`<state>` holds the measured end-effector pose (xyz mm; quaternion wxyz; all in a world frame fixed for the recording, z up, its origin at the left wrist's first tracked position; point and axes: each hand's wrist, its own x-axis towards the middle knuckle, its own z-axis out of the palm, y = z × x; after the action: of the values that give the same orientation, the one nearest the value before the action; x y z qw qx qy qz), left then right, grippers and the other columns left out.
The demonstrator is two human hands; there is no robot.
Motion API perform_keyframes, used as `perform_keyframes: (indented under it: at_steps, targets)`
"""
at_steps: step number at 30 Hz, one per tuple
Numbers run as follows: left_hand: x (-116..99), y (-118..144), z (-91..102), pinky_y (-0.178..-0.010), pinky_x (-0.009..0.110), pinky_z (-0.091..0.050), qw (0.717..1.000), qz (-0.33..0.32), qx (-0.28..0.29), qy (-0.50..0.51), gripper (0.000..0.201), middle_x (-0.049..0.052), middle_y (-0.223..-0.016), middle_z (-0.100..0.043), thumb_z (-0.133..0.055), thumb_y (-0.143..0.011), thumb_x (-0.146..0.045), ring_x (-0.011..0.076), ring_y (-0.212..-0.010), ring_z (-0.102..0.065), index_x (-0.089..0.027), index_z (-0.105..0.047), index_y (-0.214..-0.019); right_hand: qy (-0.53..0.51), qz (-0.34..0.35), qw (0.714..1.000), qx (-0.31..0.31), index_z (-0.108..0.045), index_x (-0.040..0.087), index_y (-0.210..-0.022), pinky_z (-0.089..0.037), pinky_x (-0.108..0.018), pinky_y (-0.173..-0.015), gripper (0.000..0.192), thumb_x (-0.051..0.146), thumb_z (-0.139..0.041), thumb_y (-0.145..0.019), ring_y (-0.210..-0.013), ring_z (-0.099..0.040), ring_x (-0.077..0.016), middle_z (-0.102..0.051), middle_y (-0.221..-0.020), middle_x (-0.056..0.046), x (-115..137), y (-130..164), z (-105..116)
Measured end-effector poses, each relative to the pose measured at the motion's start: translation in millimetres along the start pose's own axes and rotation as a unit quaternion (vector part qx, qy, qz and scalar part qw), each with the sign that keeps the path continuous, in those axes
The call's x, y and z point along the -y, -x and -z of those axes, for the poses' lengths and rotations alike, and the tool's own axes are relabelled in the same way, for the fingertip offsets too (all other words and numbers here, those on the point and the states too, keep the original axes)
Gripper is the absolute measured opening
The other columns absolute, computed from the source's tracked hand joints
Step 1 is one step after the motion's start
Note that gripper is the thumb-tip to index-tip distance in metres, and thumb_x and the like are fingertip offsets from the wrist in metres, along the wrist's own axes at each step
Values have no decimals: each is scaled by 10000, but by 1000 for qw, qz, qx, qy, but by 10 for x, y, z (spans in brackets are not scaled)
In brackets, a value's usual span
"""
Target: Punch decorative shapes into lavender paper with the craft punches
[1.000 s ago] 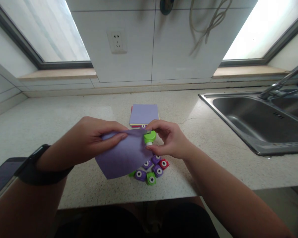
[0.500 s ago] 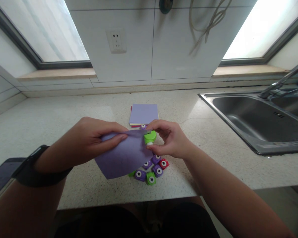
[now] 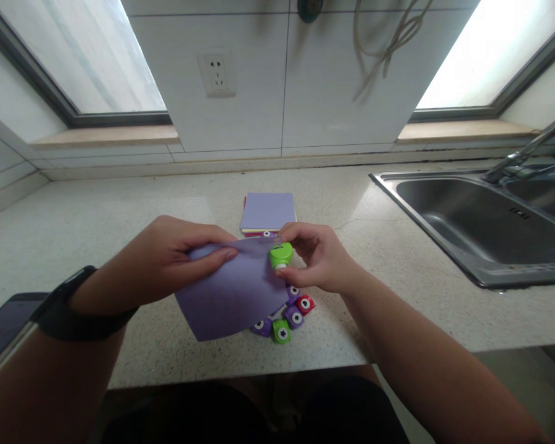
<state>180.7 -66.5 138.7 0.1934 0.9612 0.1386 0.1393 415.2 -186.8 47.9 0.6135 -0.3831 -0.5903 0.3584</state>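
The right hand (image 3: 317,262) pinched a small green plastic paper punch (image 3: 280,254) on the right edge of the square purple paper sheet (image 3: 234,293), which the left hand (image 3: 176,262) gripped by its top edge.

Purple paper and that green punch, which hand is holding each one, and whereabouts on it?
The left hand pinches the purple paper at its top edge. The right hand grips the green punch between thumb and fingers, at the sheet's upper right corner.
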Motion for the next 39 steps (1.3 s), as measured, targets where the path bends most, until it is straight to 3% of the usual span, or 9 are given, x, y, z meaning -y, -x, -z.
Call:
perform_keyframes:
  at_steps: [21,39]
  targets:
    - [6,-6,-2,-642,187,-479,1000,-16,-1,-2,262,-13,-790,-781,-600,-971,-402,121,-654,-673,-271,-810,-1057,-7,27,1000,11,-706,177,-917,-536,-271,-757,339,167,-914,-650,-786,-666,-131,-714,-852,-15,-45,-1,20]
    - [5,-11,-35,-654,186,-483,1000,-28,-8,8,225,-26,-826,-791,-619,-968,-372,122,-679,-685,-299,-802,-1076,-23,16,1000,10,-722,171,-956,-519,-254,-731,357,110,-897,-651,-779,-651,-123,-708,-859,-14,-40,9,34]
